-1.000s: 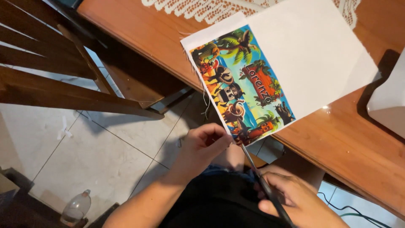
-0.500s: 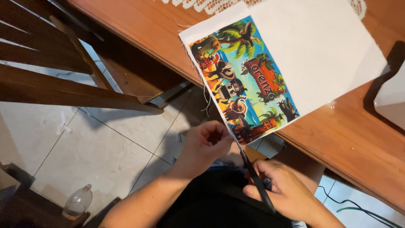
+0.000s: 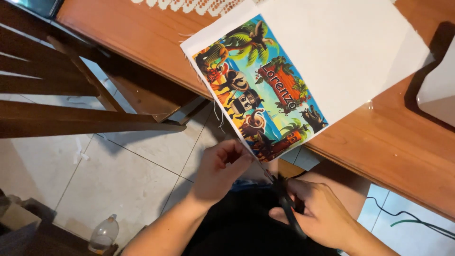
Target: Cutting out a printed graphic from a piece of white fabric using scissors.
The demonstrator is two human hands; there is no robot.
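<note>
From the head view, we see our left hand (image 3: 220, 170) with its fingers (image 3: 234, 152) pinched on the lower corner of a white fabric sheet (image 3: 341, 52) that bears a bright tropical print (image 3: 258, 87). The sheet lies on the wooden worktop (image 3: 384, 147), and its printed end hangs over the near edge, loose threads trailing from it. Our right hand (image 3: 320, 213) has its fingers clenched through the handles of black scissors (image 3: 284, 201), whose blades point up at the sheet's lower corner, just beside the left fingers. We cannot tell whether the blades touch the cloth. A dark wooden chair (image 3: 71, 109) stands to the left on the tiled floor (image 3: 128, 170). A clear plastic bottle (image 3: 103, 233) sits on the floor near our left arm.
</note>
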